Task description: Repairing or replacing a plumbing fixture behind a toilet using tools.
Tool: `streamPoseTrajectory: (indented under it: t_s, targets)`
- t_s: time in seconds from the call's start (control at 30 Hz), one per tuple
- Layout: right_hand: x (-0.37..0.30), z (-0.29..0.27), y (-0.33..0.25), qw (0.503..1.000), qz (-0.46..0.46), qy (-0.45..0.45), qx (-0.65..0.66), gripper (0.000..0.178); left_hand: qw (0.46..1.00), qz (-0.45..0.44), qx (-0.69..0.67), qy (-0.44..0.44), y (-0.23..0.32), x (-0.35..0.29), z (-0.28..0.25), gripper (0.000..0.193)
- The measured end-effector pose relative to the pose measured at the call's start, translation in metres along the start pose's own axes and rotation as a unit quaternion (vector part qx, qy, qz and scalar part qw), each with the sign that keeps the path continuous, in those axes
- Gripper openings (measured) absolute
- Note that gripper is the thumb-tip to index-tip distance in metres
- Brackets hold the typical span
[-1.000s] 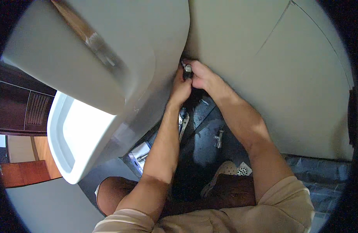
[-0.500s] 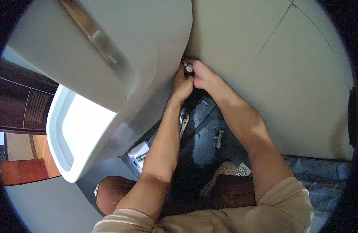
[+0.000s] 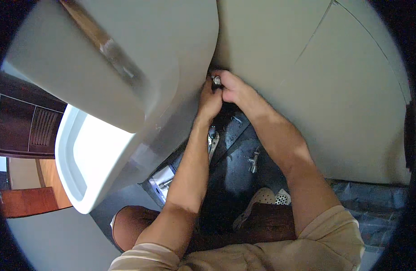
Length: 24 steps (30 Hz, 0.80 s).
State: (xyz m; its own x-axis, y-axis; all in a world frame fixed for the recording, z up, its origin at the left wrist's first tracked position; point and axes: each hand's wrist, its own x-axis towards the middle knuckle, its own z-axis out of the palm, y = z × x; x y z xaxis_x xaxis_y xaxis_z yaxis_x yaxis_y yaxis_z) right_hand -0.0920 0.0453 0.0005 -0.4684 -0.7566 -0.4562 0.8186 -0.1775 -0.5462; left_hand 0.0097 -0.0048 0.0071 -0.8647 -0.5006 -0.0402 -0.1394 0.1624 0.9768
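Both hands meet in the narrow gap between the white urinal (image 3: 178,106) and the beige wall (image 3: 316,113). A small shiny metal pipe fitting (image 3: 217,81) shows between the fingers. My left hand (image 3: 209,102) is closed about its near left side, its fingertips mostly hidden. From the right, my right hand (image 3: 232,86) wraps the same fitting, its fingers curled over the far side. Whether the fitting is joined to a pipe is hidden by the hands and shadow.
On the dark floor below my arms lie a metal valve (image 3: 253,162), a wrench (image 3: 213,145) and a small metal piece (image 3: 236,119). A clear-fronted package (image 3: 161,181) rests beside my left forearm. A perforated drain cover (image 3: 283,197) sits near my shoe (image 3: 257,201).
The view has shifted slightly. Both hands stay closed around the fitting, which now shows at a slightly different angle. Things on the floor lie as before.
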Motion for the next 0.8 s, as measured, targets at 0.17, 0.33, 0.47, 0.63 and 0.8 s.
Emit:
streamPoseTrajectory:
  t_s: [0.17,0.33,0.47,0.63,0.8]
  targets:
    - [-0.007,0.001,0.001,0.999,-0.005,-0.02,0.025,0.02,0.999,0.015,0.043,-0.006,-0.004,0.001,-0.001,0.056]
    - [-0.023,0.01,-0.001,0.999,-0.028,-0.03,0.02,0.016,0.999,-0.006,0.037,0.001,0.021,-0.01,-0.004,0.057]
    - [-0.015,0.008,0.001,0.998,-0.038,-0.022,0.038,0.016,0.999,0.0,0.054,0.006,0.008,-0.003,-0.005,0.058]
    - [-0.009,-0.003,0.001,1.0,-0.005,-0.026,0.005,0.024,0.995,-0.009,0.099,0.01,0.008,-0.004,-0.001,0.059]
    - [-0.002,-0.005,0.006,0.999,-0.009,-0.037,0.023,0.023,0.992,-0.022,0.123,-0.008,-0.001,0.0,-0.006,0.061]
